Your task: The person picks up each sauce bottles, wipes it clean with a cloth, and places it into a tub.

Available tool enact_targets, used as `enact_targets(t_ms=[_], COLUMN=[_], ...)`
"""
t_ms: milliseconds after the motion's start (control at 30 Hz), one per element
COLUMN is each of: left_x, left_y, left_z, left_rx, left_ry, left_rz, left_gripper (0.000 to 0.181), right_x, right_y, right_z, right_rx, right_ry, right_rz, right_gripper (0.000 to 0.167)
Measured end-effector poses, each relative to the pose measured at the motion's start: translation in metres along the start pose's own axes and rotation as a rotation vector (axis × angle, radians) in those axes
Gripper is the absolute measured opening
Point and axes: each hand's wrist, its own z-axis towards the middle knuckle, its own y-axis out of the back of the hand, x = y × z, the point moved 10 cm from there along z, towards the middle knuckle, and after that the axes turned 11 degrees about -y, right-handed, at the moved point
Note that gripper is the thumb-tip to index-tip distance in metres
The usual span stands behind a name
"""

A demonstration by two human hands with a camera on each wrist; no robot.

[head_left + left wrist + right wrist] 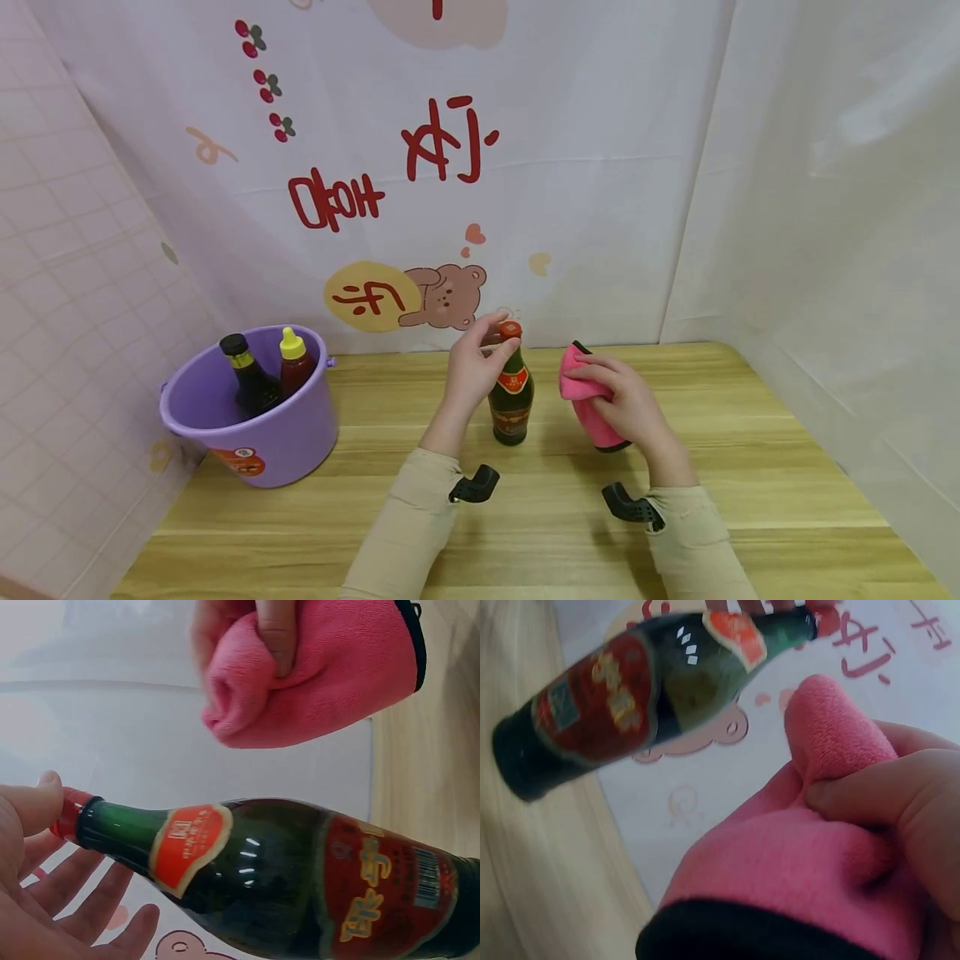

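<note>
A green glass bottle (pixel 513 400) with a red cap and red labels is upright at mid-table. My left hand (pixel 474 362) pinches its cap (pixel 70 814) between thumb and fingers, while the other fingers spread beside the neck in the left wrist view. Whether the bottle's base touches the table cannot be told. To the right of the bottle, my right hand (pixel 624 400) grips a bunched pink cloth (pixel 588 396) with black edging. In the right wrist view the thumb presses into the cloth's folds (pixel 840 742). Cloth and bottle are apart.
A purple bucket (pixel 303 433) stands on the wooden table (pixel 555 542) at the left. Inside it are a dark bottle with a black cap (pixel 255 387) and a red squeeze bottle with a yellow top (pixel 296 362). A printed white curtain (pixel 585 192) hangs behind the table.
</note>
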Motion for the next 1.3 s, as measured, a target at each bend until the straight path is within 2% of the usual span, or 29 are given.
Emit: enact_targets(t_ms=[267, 533, 733, 867, 1067, 1300], left_x=[0.0, 0.007, 0.005, 0.006, 0.005, 0.005], left_y=[0.0, -0.002, -0.002, -0.003, -0.002, -0.002], left_z=[0.001, 0.001, 0.003, 0.003, 0.002, 0.001], left_rx=[0.025, 0.089, 0.111, 0.117, 0.107, 0.091], left_ry=[0.01, 0.026, 0.003, 0.004, 0.005, -0.004], left_rz=[0.021, 0.067, 0.104, 0.125, 0.139, 0.145], left_gripper=[0.038, 0.034, 0.033, 0.032, 0.032, 0.032], right_x=[0.025, 0.045, 0.056, 0.063, 0.071, 0.067], right_y=[0.004, 0.003, -0.002, -0.007, -0.015, -0.027], right_z=[0.006, 0.022, 0.034, 0.037, 0.033, 0.027], right_rx=[-0.065, -0.065, -0.033, -0.03, -0.057, -0.027], right_ry=[0.049, 0.084, 0.109, 0.155, 0.256, 0.261], right_rz=[0.153, 0.196, 0.169, 0.136, 0.063, 0.007], right_gripper=[0.049, 0.054, 0.055, 0.053, 0.05, 0.049])
